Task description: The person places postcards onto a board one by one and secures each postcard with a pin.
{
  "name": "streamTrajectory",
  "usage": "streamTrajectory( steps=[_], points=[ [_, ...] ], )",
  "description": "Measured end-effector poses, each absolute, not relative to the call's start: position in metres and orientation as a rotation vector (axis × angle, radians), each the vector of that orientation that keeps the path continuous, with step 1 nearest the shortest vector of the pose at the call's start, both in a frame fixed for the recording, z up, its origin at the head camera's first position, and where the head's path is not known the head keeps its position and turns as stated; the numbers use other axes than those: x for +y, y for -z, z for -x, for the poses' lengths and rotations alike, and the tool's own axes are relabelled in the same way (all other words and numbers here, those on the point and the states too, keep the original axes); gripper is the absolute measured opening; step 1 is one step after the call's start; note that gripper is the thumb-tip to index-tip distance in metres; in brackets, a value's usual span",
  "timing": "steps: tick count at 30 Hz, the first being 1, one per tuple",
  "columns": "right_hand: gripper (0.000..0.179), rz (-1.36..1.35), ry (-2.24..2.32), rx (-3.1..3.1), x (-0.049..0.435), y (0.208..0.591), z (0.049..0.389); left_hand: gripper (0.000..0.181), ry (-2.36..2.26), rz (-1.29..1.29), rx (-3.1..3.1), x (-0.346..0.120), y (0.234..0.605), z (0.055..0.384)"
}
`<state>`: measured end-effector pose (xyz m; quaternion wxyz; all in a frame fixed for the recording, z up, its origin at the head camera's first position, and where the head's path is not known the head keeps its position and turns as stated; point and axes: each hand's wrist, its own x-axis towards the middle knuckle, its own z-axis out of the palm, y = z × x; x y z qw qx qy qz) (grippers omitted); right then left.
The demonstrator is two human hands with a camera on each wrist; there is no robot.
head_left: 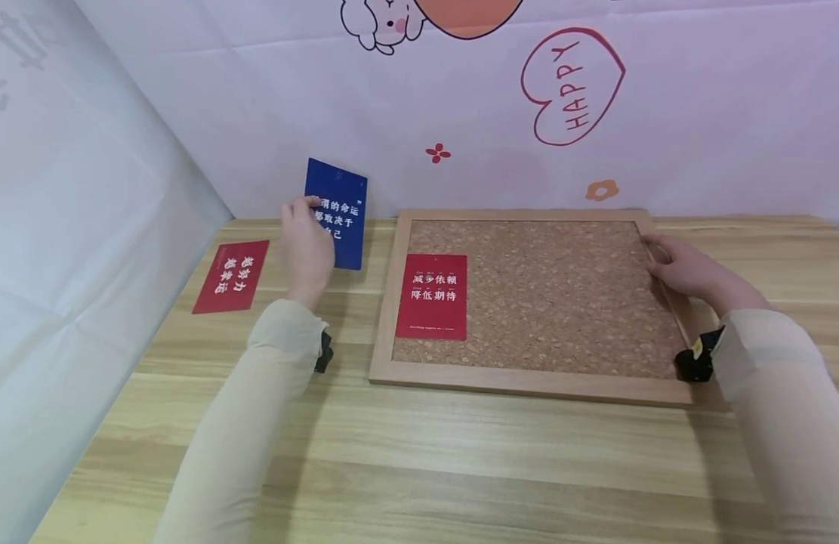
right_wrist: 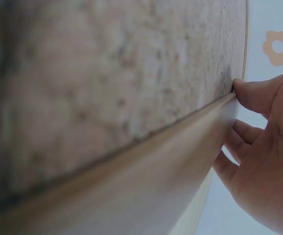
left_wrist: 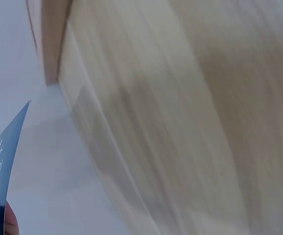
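My left hand [head_left: 306, 245] holds a blue card [head_left: 339, 211] with white characters, lifted upright above the wooden table left of the cork board [head_left: 548, 295]. In the left wrist view the blue card [left_wrist: 4, 166] shows edge-on at the lower left. A red card [head_left: 433, 296] lies on the cork at its left side. My right hand [head_left: 677, 264] grips the board's right frame edge, thumb on top. The right wrist view shows the right hand [right_wrist: 264, 161] with its thumb on the frame [right_wrist: 146, 166] and fingers curled beneath it.
Another red card [head_left: 232, 276] lies flat on the table [head_left: 419, 468] at the far left. A pale printed backdrop [head_left: 569, 91] rises behind the table, and a white sheet [head_left: 66, 249] closes off the left side.
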<state>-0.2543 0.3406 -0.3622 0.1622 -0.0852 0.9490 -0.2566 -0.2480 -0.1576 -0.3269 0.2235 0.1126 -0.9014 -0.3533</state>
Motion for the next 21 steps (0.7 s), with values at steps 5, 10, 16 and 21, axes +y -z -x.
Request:
streamTrajectory(
  steps=[5, 10, 16, 21],
  points=[
    [0.060, 0.240, 0.754, 2.711, 0.342, 0.365, 0.255, 0.033, 0.973, -0.266, -2.487, -0.143, 0.327, 0.248],
    [0.059, 0.232, 0.728, 2.681, 0.339, 0.359, 0.254, 0.032, 0.965, -0.212, -2.516, -0.130, 0.328, 0.247],
    [0.060, 0.207, 0.741, 2.655, 0.336, 0.354, 0.251, 0.030, 0.994, -0.160, -2.540, -0.115, 0.329, 0.245],
    [0.060, 0.191, 0.753, 2.640, 0.336, 0.354, 0.250, 0.030, 1.046, -0.114, -2.585, -0.100, 0.328, 0.242]
  ],
)
